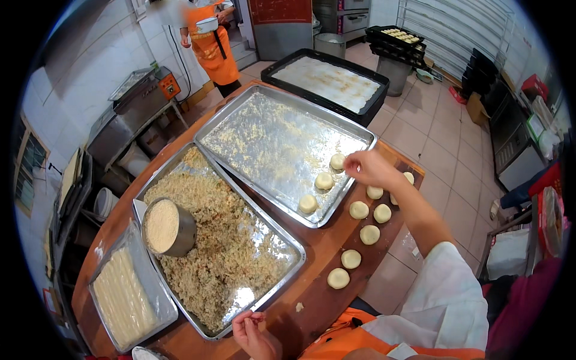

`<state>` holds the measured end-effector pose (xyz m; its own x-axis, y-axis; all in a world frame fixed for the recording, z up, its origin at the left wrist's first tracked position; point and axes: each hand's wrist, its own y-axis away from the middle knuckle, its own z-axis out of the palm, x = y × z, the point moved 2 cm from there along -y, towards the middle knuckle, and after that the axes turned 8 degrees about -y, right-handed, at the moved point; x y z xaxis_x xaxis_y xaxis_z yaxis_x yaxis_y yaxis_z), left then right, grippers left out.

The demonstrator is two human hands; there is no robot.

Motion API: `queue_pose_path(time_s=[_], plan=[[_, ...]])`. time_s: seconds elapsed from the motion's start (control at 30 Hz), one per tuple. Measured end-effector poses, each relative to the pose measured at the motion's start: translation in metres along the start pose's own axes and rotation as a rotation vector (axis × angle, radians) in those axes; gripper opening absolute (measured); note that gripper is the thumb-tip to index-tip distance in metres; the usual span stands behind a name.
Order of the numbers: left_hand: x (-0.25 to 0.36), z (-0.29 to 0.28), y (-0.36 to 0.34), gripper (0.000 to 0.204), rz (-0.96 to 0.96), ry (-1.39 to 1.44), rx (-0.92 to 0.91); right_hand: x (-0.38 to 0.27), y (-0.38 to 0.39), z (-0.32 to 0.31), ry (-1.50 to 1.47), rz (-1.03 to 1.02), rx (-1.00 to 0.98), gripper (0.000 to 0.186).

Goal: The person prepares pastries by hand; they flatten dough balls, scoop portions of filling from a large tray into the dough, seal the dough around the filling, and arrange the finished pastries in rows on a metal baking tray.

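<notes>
Over the silver tray's rim, the right hand bends its fingers at 1 of 3 dough rounds there, grip impossible to tell. Its forearm partly hides other rounds; the left hand, fingers narrow, is beside the filling tray.

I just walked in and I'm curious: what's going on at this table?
A person's right hand is at one of three dough rounds in a powder-dusted metal tray; I can't tell whether it touches it. Their left hand is by the near edge of a second tray holding crumbly mixture and a metal pot. More dough rounds lie on the wooden table.
</notes>
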<state>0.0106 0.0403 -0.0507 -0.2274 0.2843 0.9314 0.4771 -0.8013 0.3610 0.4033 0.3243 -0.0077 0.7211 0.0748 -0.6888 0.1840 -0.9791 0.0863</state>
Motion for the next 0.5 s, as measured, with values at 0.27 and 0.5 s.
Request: queue_pose_path(time_s=[0.27,0.5], plan=[[-0.002,0.007,0.012,0.013,0.068,0.078,-0.061,0.007,0.085,0.065,0.504,-0.099,-0.051,0.049],[-0.003,0.006,0.013,0.008,0.197,-0.112,-0.016,0.026,0.08,0.071,0.443,-0.201,-0.006,0.047]])
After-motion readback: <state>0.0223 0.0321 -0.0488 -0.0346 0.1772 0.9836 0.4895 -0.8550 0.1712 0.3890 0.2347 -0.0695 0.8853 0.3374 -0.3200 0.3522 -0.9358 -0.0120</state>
